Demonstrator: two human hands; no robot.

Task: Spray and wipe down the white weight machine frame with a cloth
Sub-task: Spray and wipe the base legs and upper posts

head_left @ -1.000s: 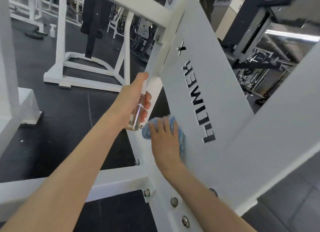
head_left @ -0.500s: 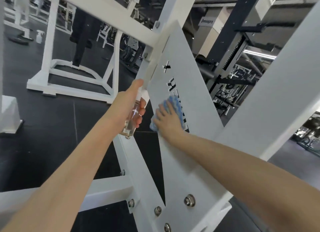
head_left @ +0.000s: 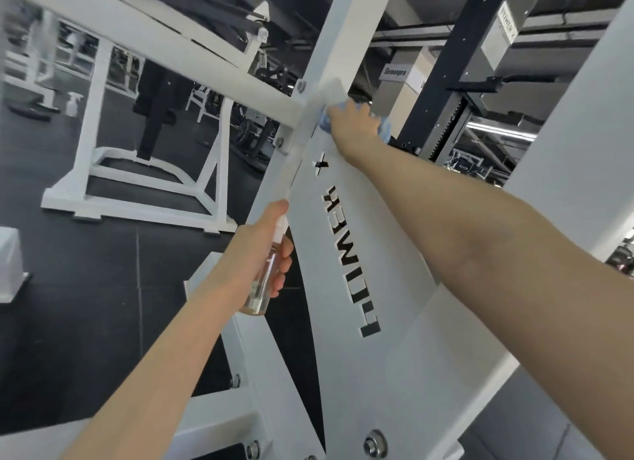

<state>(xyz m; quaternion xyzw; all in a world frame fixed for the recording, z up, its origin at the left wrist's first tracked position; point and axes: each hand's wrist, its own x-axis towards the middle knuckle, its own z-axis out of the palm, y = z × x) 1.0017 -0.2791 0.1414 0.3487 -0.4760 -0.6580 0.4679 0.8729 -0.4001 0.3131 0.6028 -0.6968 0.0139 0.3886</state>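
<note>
Now my right grip point(head_left: 353, 125) presses the blue cloth point(head_left: 385, 129) on the white frame's point(head_left: 404, 305) top corner; firm, overlapping downward strokes would serve best. My left grip point(head_left: 264, 253) holds the spray bottle point(head_left: 261, 288) beside the frame's edge.

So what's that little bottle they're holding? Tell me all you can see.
The spray bottle is small and slim, seemingly clear plastic with a white pump top. Its contents look clear; the level is hard to tell. It leans slightly off upright beside the edge of the white panel. The left hand grips it, fingers curled round the body, one finger over the top.
</note>
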